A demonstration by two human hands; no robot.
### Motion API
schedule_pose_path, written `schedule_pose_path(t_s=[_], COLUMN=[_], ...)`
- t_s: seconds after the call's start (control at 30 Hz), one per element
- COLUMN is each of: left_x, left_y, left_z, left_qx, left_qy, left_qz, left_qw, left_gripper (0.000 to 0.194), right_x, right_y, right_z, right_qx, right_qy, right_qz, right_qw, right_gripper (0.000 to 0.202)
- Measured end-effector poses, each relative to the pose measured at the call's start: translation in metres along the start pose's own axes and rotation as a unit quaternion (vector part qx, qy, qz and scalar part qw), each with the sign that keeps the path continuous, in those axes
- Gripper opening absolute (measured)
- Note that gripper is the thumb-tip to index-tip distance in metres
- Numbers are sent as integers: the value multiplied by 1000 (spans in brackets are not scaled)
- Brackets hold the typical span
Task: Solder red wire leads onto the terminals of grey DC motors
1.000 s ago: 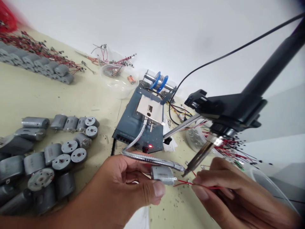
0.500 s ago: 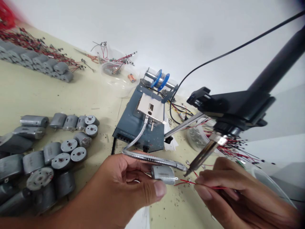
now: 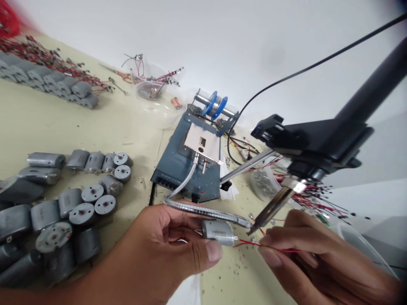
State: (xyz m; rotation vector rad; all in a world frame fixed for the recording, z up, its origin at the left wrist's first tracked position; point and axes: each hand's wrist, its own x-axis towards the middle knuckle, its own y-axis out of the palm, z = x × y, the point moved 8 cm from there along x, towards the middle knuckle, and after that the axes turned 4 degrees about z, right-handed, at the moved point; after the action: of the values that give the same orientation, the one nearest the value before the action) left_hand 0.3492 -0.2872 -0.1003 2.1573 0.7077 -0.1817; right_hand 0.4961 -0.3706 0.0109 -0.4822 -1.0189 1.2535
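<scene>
A small silver electric motor (image 3: 218, 232) lies on its side between the thumb and fingers of my left hand (image 3: 178, 254), its metal terminal pointing right. My right hand (image 3: 305, 250) pinches thin red wires (image 3: 249, 242); their free ends reach to the motor's terminal end, and I cannot tell whether they touch it. Just above that gap hangs the tip of a soldering iron (image 3: 262, 217), clamped in a black holder (image 3: 305, 142). Beside the tip ends a flexible metal feed tube (image 3: 206, 209), which runs over my left hand from the blue-grey solder feeder (image 3: 178, 165).
Several loose motors (image 3: 78, 203) crowd the left of the table. Farther back are a row of motors (image 3: 47, 78), red wires (image 3: 63, 63) and scissors (image 3: 119, 74). Blue solder spools (image 3: 214, 106) top the feeder. A tub (image 3: 263, 184) and more wires (image 3: 318, 195) sit behind my right hand.
The red wire's end has come slightly closer to the motor's terminal. Both hands keep their grips, and the view has shifted a little.
</scene>
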Motion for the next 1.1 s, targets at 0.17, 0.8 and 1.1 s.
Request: schedule_pose_path(t_s=[0.17, 0.8, 1.1], left_x=[-1, -4, -4], left_y=[0, 6, 11], left_z=[-2, -12, -20], left_qx=[5, 14, -33], left_qy=[-1, 19, 24], left_qz=[-1, -16, -11], left_qw=[1000, 1000, 999], left_gripper=[27, 18, 24], right_x=[0, 0, 1], right_y=[3, -2, -4], right_z=[-1, 1, 1], right_qx=[3, -17, -19], right_qy=[13, 9, 26], right_qz=[2, -28, -70], right_qw=[1000, 999, 997], right_gripper=[11, 13, 12])
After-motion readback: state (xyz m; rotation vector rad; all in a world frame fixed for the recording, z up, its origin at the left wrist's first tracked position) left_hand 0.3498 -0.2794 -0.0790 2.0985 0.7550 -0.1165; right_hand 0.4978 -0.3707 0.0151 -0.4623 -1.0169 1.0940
